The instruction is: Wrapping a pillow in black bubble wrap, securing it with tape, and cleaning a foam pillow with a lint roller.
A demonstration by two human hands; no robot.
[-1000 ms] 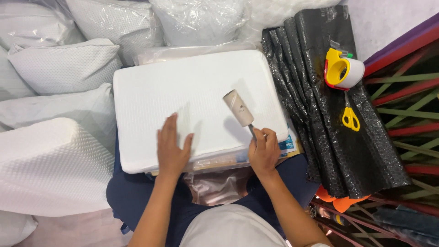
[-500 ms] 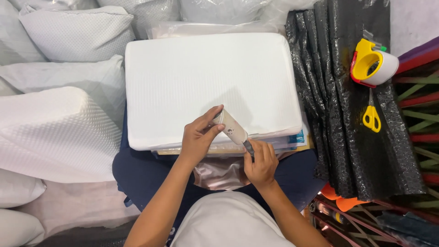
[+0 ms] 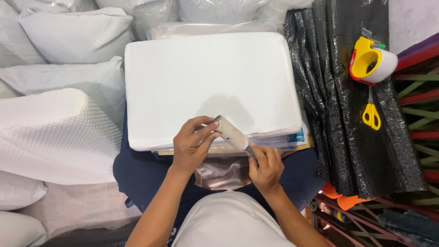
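A white rectangular pillow (image 3: 210, 82) lies flat in front of me on a stack of flat packages. My right hand (image 3: 265, 167) grips the handle of a lint roller (image 3: 232, 133) at the pillow's near edge. My left hand (image 3: 194, 144) pinches the top of the roller's pale sheet between thumb and fingers. Both hands hover over the pillow's front edge, above my lap.
More white pillows in clear bags (image 3: 68, 41) pile up at the left and back. Black bubble-wrap sheets (image 3: 347, 100) lie to the right, with a yellow and red tape dispenser (image 3: 371, 60) and yellow scissors (image 3: 371, 114) on them. A striped mat (image 3: 420, 91) is at the far right.
My left hand left the pillow's surface and came over to the roller head, gripping its sheet. The roller came down from the pillow's top to its near edge.
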